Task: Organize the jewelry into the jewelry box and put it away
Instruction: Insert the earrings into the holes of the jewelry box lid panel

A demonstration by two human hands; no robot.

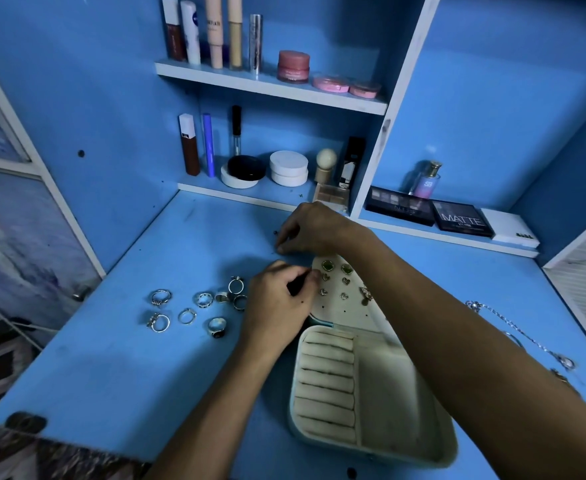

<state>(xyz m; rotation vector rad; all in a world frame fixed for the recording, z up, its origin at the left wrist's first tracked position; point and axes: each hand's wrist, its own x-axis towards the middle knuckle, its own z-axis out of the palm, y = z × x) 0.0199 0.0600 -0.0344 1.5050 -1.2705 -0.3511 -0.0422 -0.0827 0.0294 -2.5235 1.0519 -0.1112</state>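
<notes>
Nearest the camera, one open jewelry box (371, 393) sits on the blue desk (146, 375), its raised lid panel (340, 299) studded with about eight earrings. Eight rings (194, 306) lie just left of the left hand (277, 306), whose curled fingers pinch at the panel's edge. Behind the panel, the right hand (312, 230) curls fingertips down; whether it holds anything cannot be told. One chain necklace (520, 334) lies at the right.
</notes>
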